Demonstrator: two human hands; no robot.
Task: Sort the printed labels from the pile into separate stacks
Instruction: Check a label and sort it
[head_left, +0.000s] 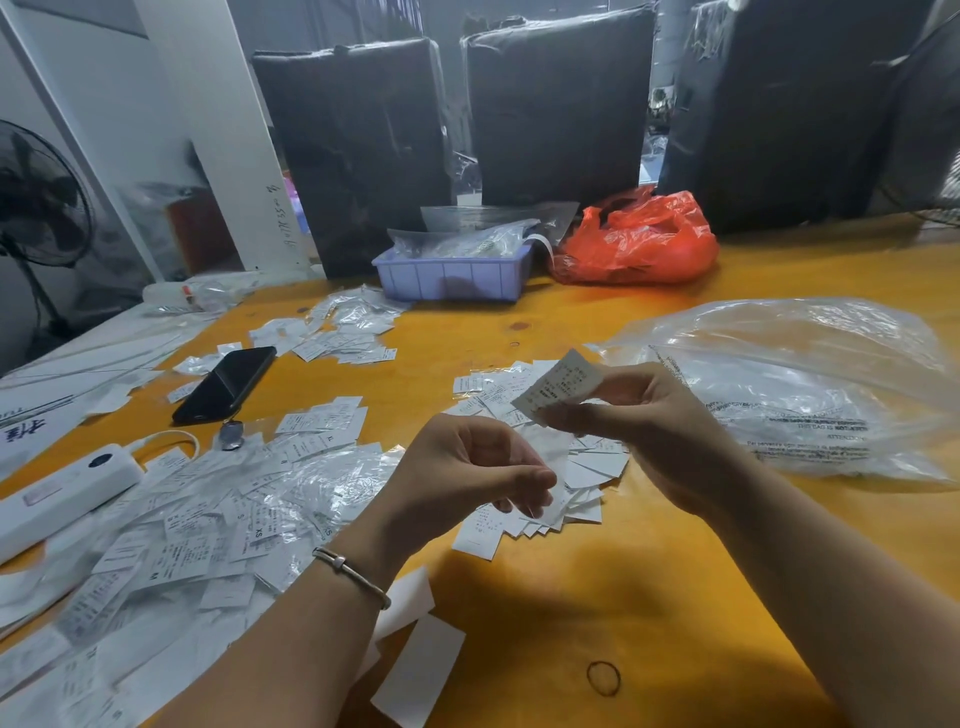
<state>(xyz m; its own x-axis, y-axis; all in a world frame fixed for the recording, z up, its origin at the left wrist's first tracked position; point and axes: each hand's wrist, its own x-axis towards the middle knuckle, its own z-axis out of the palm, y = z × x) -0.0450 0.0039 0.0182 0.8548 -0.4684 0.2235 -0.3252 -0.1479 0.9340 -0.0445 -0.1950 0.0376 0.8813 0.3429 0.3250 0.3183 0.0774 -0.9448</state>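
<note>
A pile of small white printed labels (582, 467) lies fanned out on the orange table (649, 597) under my hands. My right hand (639, 415) pinches one label (558, 387) between thumb and fingers, held up above the pile. My left hand (472, 473) hovers just left of the pile, fingers curled loosely, and I cannot make out anything in it. A wide spread of labels mixed with clear plastic (197, 519) covers the table's left side. More labels sit in a loose group (343, 343) farther back.
A black phone (226, 384) and a white power bank (62, 493) lie at the left. A blue tray (452, 275) and an orange bag (639, 239) stand at the back. A big clear plastic bag (805, 384) lies right. A rubber band (603, 678) rests near the front.
</note>
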